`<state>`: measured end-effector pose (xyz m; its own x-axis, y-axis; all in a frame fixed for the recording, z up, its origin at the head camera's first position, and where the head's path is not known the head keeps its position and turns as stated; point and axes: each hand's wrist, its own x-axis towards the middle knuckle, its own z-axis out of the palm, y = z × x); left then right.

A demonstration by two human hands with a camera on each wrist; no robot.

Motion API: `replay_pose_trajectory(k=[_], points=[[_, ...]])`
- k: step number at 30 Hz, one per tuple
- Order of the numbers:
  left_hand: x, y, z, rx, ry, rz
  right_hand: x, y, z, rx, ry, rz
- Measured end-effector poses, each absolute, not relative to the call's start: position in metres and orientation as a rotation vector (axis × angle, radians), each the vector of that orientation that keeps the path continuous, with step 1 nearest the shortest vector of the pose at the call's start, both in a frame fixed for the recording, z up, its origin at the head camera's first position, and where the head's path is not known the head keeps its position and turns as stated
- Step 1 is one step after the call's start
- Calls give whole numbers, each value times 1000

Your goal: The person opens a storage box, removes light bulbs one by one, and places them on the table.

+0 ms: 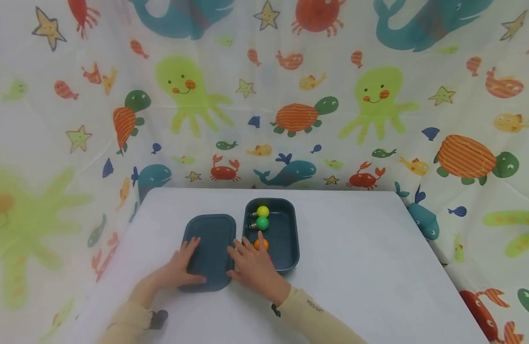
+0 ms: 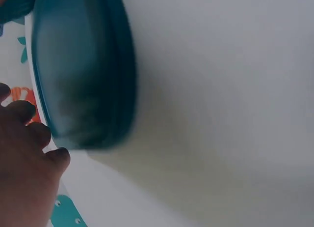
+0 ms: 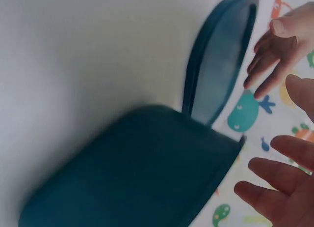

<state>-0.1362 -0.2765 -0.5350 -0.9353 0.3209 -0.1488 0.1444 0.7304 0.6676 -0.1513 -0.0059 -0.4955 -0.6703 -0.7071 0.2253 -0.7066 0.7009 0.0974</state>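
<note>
A dark blue lid with rounded corners lies on the table, left of a matching box. Inside the box's left side are a yellow toy bulb, a green toy bulb and an orange one; a pink bit below is mostly hidden. My left hand is at the lid's left edge, fingers spread; in the right wrist view, the left hand looks apart from the lid. My right hand hovers between lid and box, covering the box's near-left corner; its fingers are spread and hold nothing.
The white table extends right of the box and toward me. Behind it and at both sides hangs a white cloth printed with sea animals.
</note>
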Motion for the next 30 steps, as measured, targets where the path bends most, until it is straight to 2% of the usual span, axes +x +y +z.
replay_pose_trajectory(k=[17, 30], points=[[-172, -191, -510, 382, 2476, 1133, -181, 43, -471, 884, -2820, 253], [-187, -169, -512, 387, 2427, 1098, -209, 70, -470, 696, -2951, 387]])
